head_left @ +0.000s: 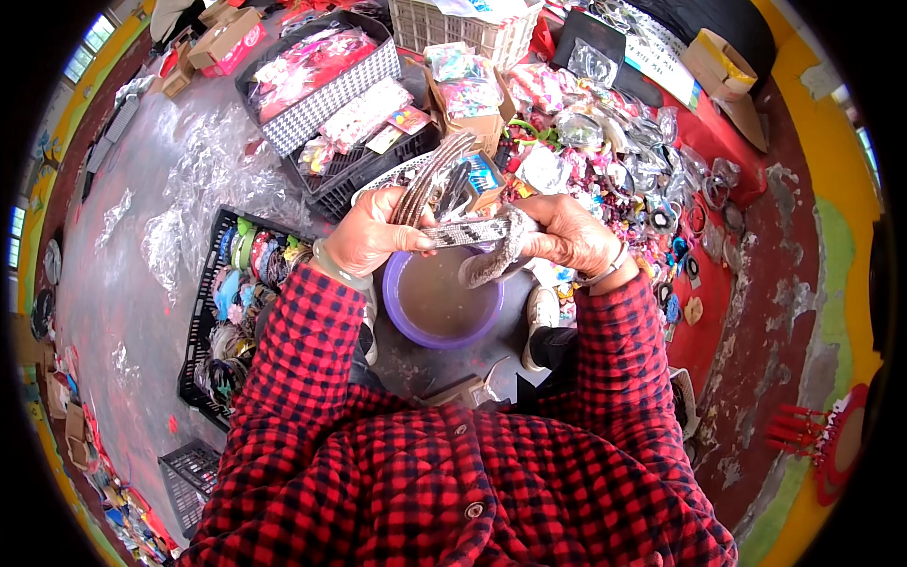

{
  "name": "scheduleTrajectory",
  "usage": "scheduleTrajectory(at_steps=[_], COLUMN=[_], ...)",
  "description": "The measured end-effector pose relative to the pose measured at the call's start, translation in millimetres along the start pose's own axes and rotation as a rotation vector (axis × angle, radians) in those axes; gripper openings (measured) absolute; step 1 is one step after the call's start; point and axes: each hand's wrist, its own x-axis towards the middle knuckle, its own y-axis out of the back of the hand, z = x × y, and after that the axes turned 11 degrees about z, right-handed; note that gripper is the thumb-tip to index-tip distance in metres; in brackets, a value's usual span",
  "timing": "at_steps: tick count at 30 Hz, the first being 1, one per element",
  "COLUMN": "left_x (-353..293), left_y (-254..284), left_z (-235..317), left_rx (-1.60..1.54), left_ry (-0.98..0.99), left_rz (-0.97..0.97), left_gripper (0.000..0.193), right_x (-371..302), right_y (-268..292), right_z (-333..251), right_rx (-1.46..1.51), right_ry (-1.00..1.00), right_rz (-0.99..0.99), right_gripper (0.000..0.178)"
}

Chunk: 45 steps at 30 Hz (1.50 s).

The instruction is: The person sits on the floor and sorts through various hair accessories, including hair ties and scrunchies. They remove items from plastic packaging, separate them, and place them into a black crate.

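Head view: holds left hand (368, 231) and right hand (572, 238) forward, near each other, with both forearms angled inward from the near side. Pinches a grey-and-white patterned band (468, 232) between left thumb and fingers; grips striped brown bands (427, 186) in the same hand. Presses right thumb and fingers together on a fuzzy grey section (498, 259) at the band's right end. Suspends the band over the far part of a purple basin (416, 330) with murky liquid (433, 295) inside. Shows, at left, a black crate (196, 326) of assorted headbands (241, 283); at far left, a black-and-white crate (331, 99) of bagged red and pink items (316, 61); at far centre, a carton (487, 132) of plastic packets (468, 94).
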Motion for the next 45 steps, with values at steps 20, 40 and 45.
scheduleTrajectory(at_steps=[20,40,45], left_x=[-1.1,16.5,24.8], left_y=[-10.6,7.4,-12.3], left_z=[-0.2,-8.6,-24.9], left_rx=[0.019,-0.527,-0.363], left_ry=[0.025,-0.172,-0.159], left_rz=[0.008,0.290,0.298], left_gripper=[0.023,0.019,0.016], right_x=[9.7,16.7,23.1], right_y=[-17.0,4.8,-27.5], right_z=[6.3,31.7,27.2], right_rx=[-0.439,1.078,1.131], right_ry=[0.318,-0.052,-0.013], right_rz=[0.304,0.762,0.378], right_gripper=[0.042,0.033,0.037])
